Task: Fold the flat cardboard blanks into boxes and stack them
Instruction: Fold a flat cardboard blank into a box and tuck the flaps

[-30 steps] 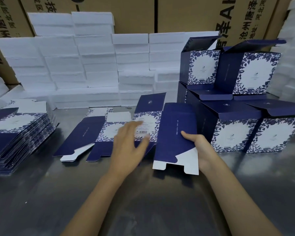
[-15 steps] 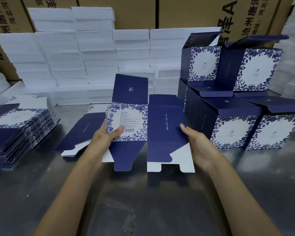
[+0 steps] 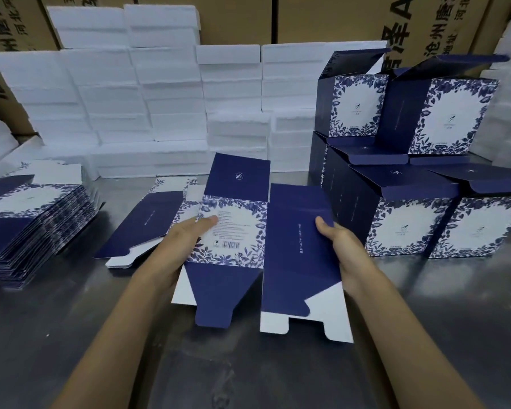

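Head view: bare table [image 3: 278,376] lies below the blank [image 3: 278,255]; left hand [image 3: 180,243] and right hand [image 3: 341,249] pinch its side edges, thumbs on top.

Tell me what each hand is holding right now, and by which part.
Both hold one cardboard blank. The left hand pinches the left edge of its flowered panel; the right hand pinches the right edge of its plain blue panel.

Illumination even and diffuse from overhead; soft glare on the metal table [image 3: 425,335]. Shadows faint. Wide-angle bending at edges; slight overall softness, periphery blurred.
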Demonstrator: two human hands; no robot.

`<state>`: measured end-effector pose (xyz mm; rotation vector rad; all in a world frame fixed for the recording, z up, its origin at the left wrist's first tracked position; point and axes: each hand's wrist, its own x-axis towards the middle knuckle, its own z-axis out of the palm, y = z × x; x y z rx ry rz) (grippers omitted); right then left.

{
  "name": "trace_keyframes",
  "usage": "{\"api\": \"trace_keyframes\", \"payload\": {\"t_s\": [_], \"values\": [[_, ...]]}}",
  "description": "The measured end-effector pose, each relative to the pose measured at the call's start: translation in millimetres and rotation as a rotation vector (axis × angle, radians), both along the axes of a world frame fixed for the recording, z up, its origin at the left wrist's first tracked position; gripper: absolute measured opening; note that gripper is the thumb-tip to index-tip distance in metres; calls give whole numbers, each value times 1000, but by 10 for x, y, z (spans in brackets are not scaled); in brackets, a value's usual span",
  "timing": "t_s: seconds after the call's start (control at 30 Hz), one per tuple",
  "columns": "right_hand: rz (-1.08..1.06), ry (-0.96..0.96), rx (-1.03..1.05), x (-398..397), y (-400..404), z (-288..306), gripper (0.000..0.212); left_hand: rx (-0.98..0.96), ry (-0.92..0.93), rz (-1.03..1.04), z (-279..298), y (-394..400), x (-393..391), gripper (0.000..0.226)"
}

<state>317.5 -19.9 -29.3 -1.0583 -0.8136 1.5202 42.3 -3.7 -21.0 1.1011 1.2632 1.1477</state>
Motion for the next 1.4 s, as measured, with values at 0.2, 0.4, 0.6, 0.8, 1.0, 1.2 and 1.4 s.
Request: {"api": "trace_keyframes", "payload": {"t_s": [0.2, 0.4, 0.6, 0.8, 1.0, 1.2, 1.4], "values": [[82, -82, 6, -21, 3, -2, 30, 28, 120, 138, 13, 8, -16, 32], [112, -168, 48, -28, -33, -3, 30, 103, 39, 231, 40, -35, 31, 34], [-24, -144, 31, -9, -13, 67, 23, 120, 206, 198, 37, -26, 183, 35], [153, 103, 58, 42, -82, 79, 29, 190, 205, 277, 1, -18, 141, 39], [51, 197, 14, 71, -113, 172, 25, 339, 611, 159, 16, -21, 234, 85], [51, 173, 115, 63, -98, 171, 22, 307, 494, -287, 4, -150, 372, 95], [212, -19, 281, -39, -58, 159, 54, 509, 198, -77, 85, -269, 524, 61]]}}
